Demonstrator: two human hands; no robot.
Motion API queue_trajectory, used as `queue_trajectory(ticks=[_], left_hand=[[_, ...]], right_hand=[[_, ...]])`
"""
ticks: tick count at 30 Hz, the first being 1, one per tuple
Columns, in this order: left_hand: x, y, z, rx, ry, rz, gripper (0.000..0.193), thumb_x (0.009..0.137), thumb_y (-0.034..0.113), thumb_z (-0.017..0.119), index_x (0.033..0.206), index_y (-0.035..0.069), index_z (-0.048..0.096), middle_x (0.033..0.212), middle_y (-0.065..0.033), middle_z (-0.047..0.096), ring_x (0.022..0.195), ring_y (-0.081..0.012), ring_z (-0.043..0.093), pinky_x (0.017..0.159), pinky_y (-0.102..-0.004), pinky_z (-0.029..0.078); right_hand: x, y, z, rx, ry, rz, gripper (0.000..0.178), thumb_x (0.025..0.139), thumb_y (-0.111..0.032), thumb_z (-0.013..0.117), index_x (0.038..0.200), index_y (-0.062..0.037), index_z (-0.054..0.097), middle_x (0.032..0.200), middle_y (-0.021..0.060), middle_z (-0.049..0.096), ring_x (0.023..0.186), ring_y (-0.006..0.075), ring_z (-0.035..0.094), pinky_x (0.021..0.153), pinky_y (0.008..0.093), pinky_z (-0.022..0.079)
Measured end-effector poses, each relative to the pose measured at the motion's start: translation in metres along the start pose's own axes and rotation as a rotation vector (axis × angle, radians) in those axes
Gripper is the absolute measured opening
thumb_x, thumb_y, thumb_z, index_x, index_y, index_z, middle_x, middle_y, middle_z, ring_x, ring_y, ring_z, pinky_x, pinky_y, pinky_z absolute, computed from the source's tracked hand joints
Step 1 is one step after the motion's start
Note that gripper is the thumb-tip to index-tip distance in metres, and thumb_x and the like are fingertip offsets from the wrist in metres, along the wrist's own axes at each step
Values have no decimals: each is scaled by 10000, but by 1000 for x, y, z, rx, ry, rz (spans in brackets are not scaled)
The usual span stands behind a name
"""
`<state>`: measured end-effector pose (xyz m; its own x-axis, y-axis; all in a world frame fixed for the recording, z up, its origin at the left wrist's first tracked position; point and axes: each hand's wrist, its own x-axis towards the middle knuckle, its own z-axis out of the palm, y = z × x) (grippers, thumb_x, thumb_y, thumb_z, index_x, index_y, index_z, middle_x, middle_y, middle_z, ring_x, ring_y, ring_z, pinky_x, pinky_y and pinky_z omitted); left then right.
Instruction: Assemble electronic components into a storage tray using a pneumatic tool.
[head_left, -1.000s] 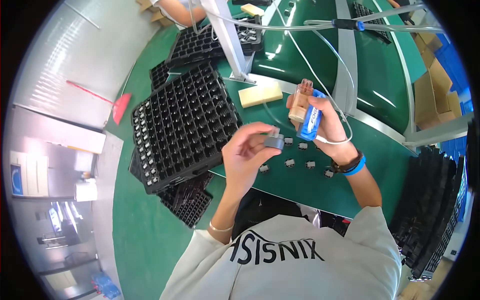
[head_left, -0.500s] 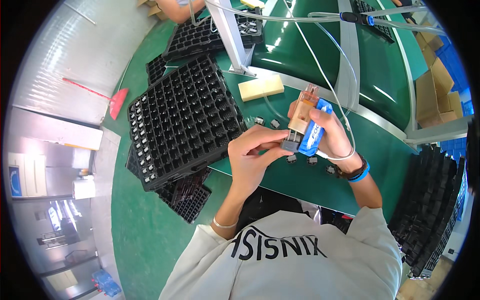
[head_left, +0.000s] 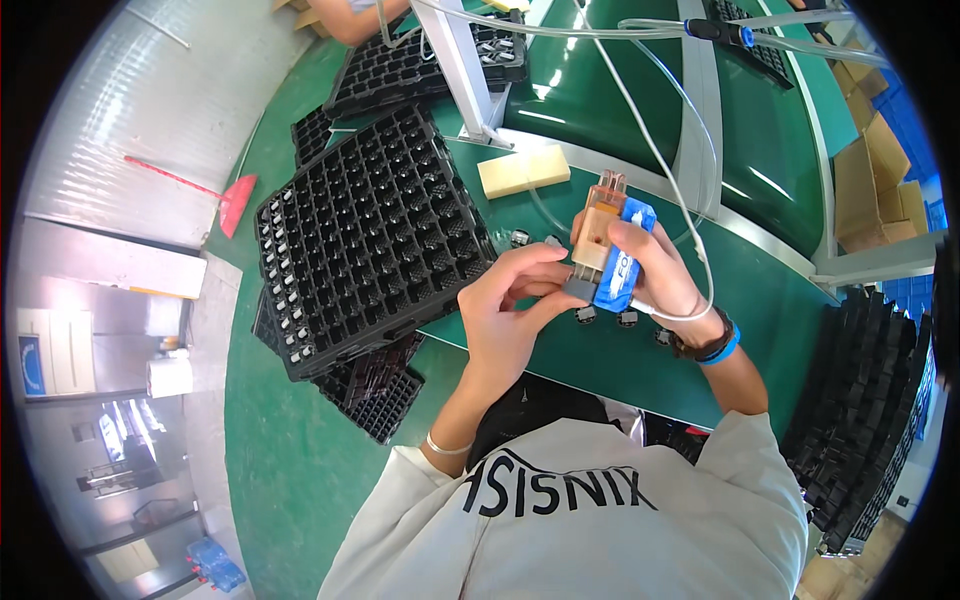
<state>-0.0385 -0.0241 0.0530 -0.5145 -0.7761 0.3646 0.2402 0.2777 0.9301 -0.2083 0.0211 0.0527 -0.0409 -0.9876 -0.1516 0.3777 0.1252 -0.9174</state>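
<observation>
My right hand (head_left: 660,265) is closed round a tan and translucent block-shaped device (head_left: 595,238) with a strip of blue tape along its side and metal pins at its far end. A thin white cable runs by this hand. My left hand (head_left: 510,300) pinches a small grey plug-like part (head_left: 579,288) between thumb and fingertips, holding it against the near end of the device. Several small black-and-white parts (head_left: 627,319) lie on the green tabletop (head_left: 740,330) around my hands.
A large black compartment tray (head_left: 370,230) is at the left, white pieces along its left edge. A pale yellow block (head_left: 523,172) lies beyond my hands. Stacked black trays (head_left: 855,400) stand at right. A metal post (head_left: 455,70), air tubes and another person's arm (head_left: 355,20) are at the back.
The grey part has come up against the near end of the device; the prongs that showed in the gap are now hidden. The device has shifted slightly left.
</observation>
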Motion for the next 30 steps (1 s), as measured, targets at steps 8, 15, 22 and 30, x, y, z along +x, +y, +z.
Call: queue_trajectory(ticks=[8, 15, 22, 30], left_hand=[[-3, -2, -1, 75, -4, 39, 651, 564, -12, 777, 1144, 11, 482, 1006, -63, 521, 856, -151, 554, 757, -276, 465], [-7, -6, -10, 174, 202, -12, 720, 542, 53, 811, 1173, 52, 464, 1043, -50, 482, 890, -148, 499, 732, -265, 431], [-28, -11, -15, 135, 140, -142, 575, 619, -18, 735, 1138, 33, 492, 993, -59, 525, 862, -137, 514, 770, -264, 423], [-37, -18, -23, 118, 107, -182, 452, 644, -30, 707, 1059, -3, 532, 954, -62, 540, 832, -132, 511, 770, -267, 427]], right_hand=[[3, 8, 17, 169, -32, 20, 445, 828, -344, 529, 1103, -1, 461, 965, 82, 560, 847, 141, 570, 755, 274, 478], [92, 13, -44, -193, 83, -307, 365, 858, -147, 517, 1177, 3, 422, 1042, 65, 529, 934, 156, 537, 858, 296, 425], [134, 27, -40, -916, 26, -530, 405, 811, -169, 577, 1129, 12, 403, 875, 159, 547, 759, 196, 542, 753, 303, 434], [137, 37, -34, -1073, 87, -521, 447, 786, -199, 611, 1134, -17, 399, 698, 181, 555, 577, 281, 561, 544, 334, 434]])
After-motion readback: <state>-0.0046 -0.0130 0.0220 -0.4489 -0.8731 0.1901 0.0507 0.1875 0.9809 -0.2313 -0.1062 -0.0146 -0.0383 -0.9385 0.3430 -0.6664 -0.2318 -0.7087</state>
